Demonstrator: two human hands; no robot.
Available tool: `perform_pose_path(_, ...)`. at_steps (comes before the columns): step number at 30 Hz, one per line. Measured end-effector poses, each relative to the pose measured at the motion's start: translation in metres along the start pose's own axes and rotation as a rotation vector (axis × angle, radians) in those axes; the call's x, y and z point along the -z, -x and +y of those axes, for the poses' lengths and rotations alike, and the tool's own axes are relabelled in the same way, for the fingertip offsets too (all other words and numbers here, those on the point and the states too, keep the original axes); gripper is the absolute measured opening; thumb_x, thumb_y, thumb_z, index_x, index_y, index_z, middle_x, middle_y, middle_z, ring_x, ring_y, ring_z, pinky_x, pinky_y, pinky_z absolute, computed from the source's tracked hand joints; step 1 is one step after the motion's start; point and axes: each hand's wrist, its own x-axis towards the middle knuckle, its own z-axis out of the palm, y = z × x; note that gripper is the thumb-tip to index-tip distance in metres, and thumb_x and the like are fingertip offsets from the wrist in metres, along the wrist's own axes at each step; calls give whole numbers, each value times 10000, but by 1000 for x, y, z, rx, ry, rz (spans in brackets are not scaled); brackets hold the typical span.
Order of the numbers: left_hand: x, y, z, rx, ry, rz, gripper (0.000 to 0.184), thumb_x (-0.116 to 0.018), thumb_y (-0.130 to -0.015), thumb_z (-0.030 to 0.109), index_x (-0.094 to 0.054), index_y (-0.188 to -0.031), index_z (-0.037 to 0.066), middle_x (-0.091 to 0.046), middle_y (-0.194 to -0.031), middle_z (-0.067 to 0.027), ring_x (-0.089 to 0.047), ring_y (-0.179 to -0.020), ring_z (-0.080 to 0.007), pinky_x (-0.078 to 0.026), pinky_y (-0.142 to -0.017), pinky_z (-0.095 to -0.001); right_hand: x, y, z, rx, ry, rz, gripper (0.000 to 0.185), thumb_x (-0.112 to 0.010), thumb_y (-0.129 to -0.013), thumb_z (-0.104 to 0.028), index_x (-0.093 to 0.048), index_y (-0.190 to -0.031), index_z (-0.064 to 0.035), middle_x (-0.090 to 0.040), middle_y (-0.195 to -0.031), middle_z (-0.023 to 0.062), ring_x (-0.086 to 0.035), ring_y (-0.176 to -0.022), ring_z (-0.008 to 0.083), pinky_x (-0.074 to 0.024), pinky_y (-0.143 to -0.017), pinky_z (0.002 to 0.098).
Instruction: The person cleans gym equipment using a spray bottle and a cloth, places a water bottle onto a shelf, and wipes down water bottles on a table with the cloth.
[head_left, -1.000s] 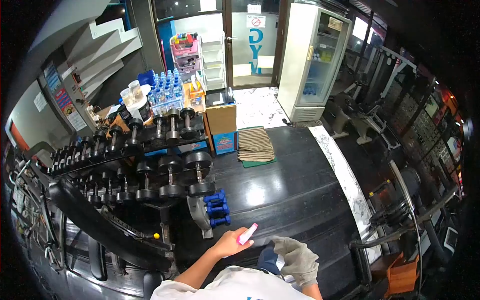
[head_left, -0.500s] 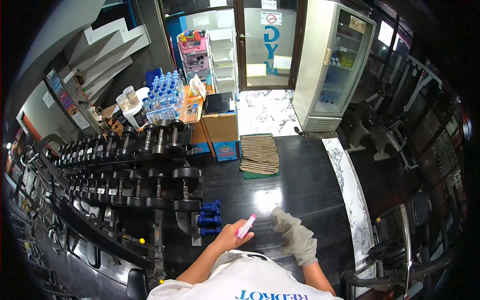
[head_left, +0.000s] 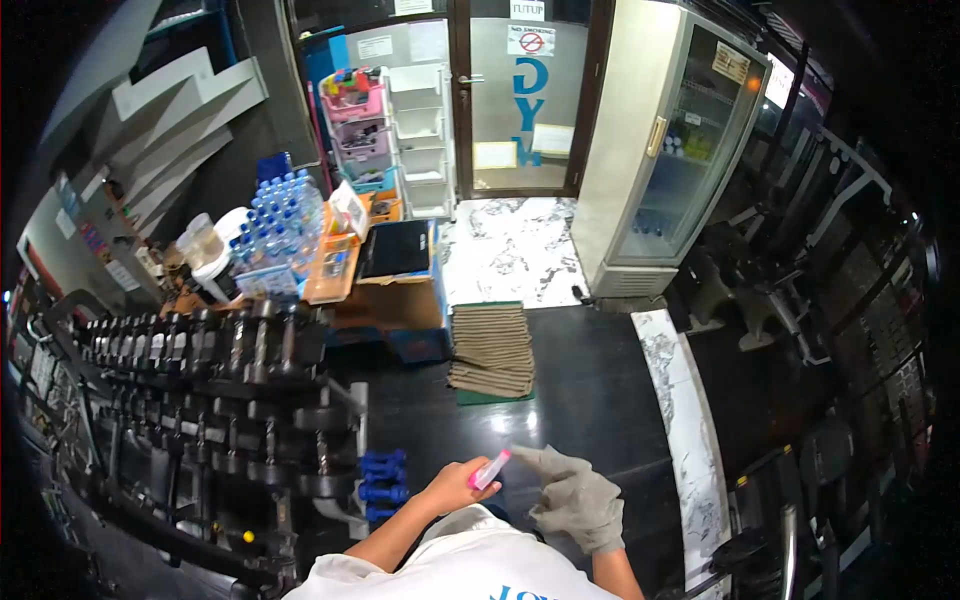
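Observation:
My left hand (head_left: 455, 487) is closed around a slim pink-and-white tube-like item (head_left: 490, 470), tilted up to the right; I cannot make out its exact kind. A crumpled grey cloth (head_left: 575, 500) covers my right hand down to the wrist, so those fingers are hidden beneath it. One end of the cloth points toward the pink item, close to its tip. Both hands are in front of my white shirt (head_left: 450, 560), above the dark floor.
A dumbbell rack (head_left: 230, 410) and small blue dumbbells (head_left: 384, 480) stand at left. Ahead are a striped mat (head_left: 492, 350), a cardboard box (head_left: 395, 305), water bottles (head_left: 280, 220) and a glass door (head_left: 530, 110). A fridge (head_left: 630, 150) and gym machines (head_left: 770, 260) are at right.
My view has moved forward, so the rack and mat sit lower and further left. The cloth-covered right hand has come closer to the pink item, which stays in my left hand.

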Motion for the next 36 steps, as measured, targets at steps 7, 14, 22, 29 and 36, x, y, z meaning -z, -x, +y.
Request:
perform_pose_path(7,47,-188,39,-184,11,-107,360,-687,-864,374,-612,-1118,130,-694,-862,-151,-668,-802,-383,-521,-709,-447,32,-98,80,-59,-121,293,446,-711,-418,37,-619,-853,-8,-630,-1015,116,-637,-914,256,-534,-811,330)
perform_pose_path(14,83,-285,13,-168,-15,-71,390,-688,-867,378,-595,-1127,103,-686,-873,-154,-663,-798,-381,-517,-698,-438,54,-221,106,-127,-374,83,679,-688,-517,123,-583,-1184,56,-524,-881,9,-562,-835,109,-472,-736,223)
perform_pose_path(22,111,-368,0,81,-20,52,387,-692,-859,403,-602,-1089,105,-676,-797,-146,-664,-757,-377,-517,-679,-438,71,-360,200,-204,-653,33,689,-676,-546,84,-599,-1230,47,-659,-1009,56,-623,-929,109,-506,-779,228)
perform_pose_path(29,135,-483,22,146,45,231,406,-692,-860,413,-606,-1112,108,-681,-802,-153,-666,-748,-376,-513,-674,-435,156,-525,176,-247,-623,-147,720,-717,-515,53,-615,-1221,-41,-696,-1016,69,-694,-941,165,-533,-751,274)
perform_pose_path(36,191,-556,-21,226,235,462,441,-727,-849,353,-607,-1142,48,-672,-780,-178,-673,-723,-353,-511,-656,-410,152,-706,195,238,-135,-56,637,-777,-534,-37,-640,-1152,-111,-621,-872,113,-650,-807,303,-532,-729,383)
